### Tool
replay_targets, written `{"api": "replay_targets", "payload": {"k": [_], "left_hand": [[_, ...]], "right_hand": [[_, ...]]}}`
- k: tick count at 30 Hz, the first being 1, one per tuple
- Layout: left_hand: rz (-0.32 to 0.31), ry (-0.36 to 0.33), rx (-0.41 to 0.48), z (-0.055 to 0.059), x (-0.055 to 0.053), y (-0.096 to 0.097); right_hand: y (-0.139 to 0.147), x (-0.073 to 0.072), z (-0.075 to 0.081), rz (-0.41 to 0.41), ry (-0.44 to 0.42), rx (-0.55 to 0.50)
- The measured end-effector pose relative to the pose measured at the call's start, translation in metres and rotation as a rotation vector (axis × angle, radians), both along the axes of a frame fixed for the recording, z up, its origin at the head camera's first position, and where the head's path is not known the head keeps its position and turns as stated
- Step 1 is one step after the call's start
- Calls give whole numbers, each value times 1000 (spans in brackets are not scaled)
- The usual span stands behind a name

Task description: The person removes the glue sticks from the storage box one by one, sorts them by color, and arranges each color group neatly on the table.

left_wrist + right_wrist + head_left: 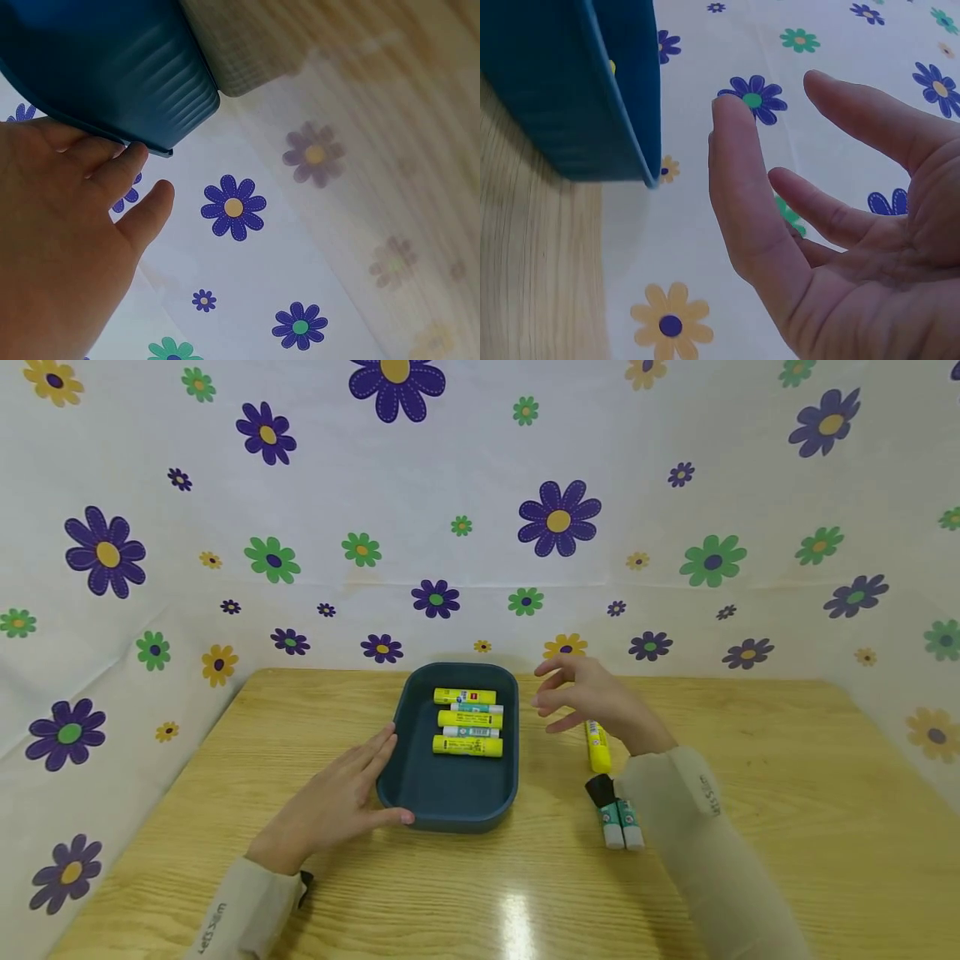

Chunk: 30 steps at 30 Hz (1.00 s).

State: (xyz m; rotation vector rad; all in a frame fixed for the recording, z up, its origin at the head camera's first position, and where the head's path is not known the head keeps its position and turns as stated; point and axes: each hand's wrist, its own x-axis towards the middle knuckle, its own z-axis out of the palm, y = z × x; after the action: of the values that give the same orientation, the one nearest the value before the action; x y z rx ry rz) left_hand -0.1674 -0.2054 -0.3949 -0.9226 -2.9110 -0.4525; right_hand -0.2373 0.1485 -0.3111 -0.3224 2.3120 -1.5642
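Note:
A dark blue tray [442, 793] stands on the table with several glue sticks lying across it in a column, yellow ones [470, 719] alternating with teal-and-white ones [471, 732]. My left hand [337, 802] rests against the tray's left side, fingers extended along the rim and thumb at the near corner. In the left wrist view, fingertips touch the tray's rim [112, 135]. To the right of the tray, my right hand [588, 697] hovers with loosely bent, spread fingers and holds nothing. Below its wrist lies a yellow glue stick [597, 747], partly hidden by the hand.
Two teal-and-white glue sticks [621, 827] lie side by side on the table near the right sleeve [675, 793], partly covered by a black piece [600, 790] at the cuff. A white flower-printed cloth [480, 468] stands behind the wooden table [780, 793] and along both sides.

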Motion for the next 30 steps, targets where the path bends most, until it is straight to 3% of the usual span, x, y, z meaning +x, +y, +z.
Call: {"api": "replay_targets", "payload": {"k": [12,20,30], "left_hand": [[5,-1,4,0,0,1],[-4,9,-3,0,-1,0],[3,4,-10,0,0,0]], "right_hand": [[-45,-21,7,-29,-124,-31],[-69,-32,-1,-40,-205,-75],[-89,-36,-9,-16,-214,65]]}}
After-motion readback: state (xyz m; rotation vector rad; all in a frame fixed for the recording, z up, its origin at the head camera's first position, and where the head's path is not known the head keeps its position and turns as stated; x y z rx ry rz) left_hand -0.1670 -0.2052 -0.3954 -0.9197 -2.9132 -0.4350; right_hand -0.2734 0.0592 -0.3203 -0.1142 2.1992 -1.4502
